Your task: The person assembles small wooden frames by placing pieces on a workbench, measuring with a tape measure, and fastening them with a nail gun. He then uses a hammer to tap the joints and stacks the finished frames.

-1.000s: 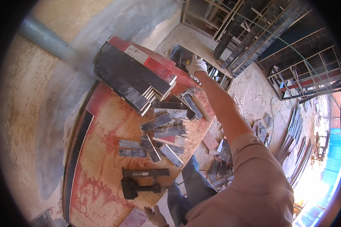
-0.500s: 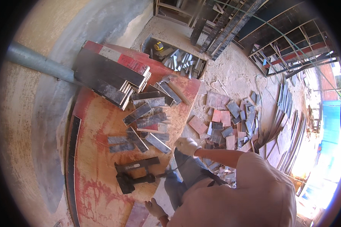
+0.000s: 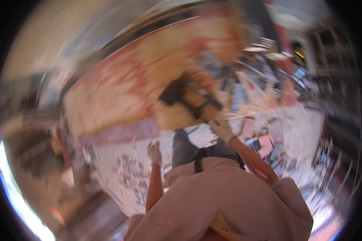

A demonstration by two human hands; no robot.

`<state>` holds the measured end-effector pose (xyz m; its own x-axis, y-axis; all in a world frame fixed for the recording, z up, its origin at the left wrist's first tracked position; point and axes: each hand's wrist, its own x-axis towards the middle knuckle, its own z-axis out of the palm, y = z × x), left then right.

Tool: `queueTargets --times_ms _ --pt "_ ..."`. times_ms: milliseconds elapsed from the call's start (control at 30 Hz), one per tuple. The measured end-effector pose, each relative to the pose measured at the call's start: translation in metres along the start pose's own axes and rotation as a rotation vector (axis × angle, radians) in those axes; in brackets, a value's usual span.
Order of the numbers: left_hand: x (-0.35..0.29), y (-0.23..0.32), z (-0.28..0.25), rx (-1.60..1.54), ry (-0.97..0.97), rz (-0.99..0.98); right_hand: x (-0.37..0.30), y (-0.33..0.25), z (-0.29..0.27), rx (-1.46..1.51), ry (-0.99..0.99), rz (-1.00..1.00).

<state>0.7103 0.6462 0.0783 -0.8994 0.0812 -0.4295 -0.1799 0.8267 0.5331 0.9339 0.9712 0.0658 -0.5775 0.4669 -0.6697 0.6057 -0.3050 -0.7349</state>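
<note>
A black nail gun (image 3: pixel 185 96) lies on the red-and-tan wooden work table (image 3: pixel 120 92), its outline smeared by motion. My gloved right hand (image 3: pixel 221 127) is at the table's near edge, just below the tool's near end, with its fingers stretched forward; contact with the tool cannot be made out. My left hand (image 3: pixel 153 152), also gloved, hangs in front of the table edge with its fingers apart and nothing visible in it. Beyond the tool, to the right, cut wood pieces (image 3: pixel 239 96) lie scattered on the table top.
Wood offcuts (image 3: pixel 265 144) litter the floor to the right of my legs, with more scraps (image 3: pixel 128 176) at the left. At the far right, a bin (image 3: pixel 299 76) holds pale pieces. A dark strip (image 3: pixel 157 26) runs along the table's far edge.
My view has swung round to the left, so the table now lies straight ahead. My right hand has come near the nail gun and its fingers have opened out from a closed shape.
</note>
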Motion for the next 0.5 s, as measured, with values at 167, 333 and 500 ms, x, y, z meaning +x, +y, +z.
queueTargets --times_ms 167,333,500 --pt "0.088 -0.125 -0.061 -0.156 0.19 -0.276 0.017 -0.037 0.112 0.174 -0.211 0.214" --pt "0.172 -0.194 -0.09 -0.481 0.216 -0.507 0.058 -0.005 0.213 0.138 -0.239 0.413" --pt "0.259 -0.323 -0.214 -0.402 0.383 -0.746 0.067 -0.004 0.349 0.407 -0.164 0.791"
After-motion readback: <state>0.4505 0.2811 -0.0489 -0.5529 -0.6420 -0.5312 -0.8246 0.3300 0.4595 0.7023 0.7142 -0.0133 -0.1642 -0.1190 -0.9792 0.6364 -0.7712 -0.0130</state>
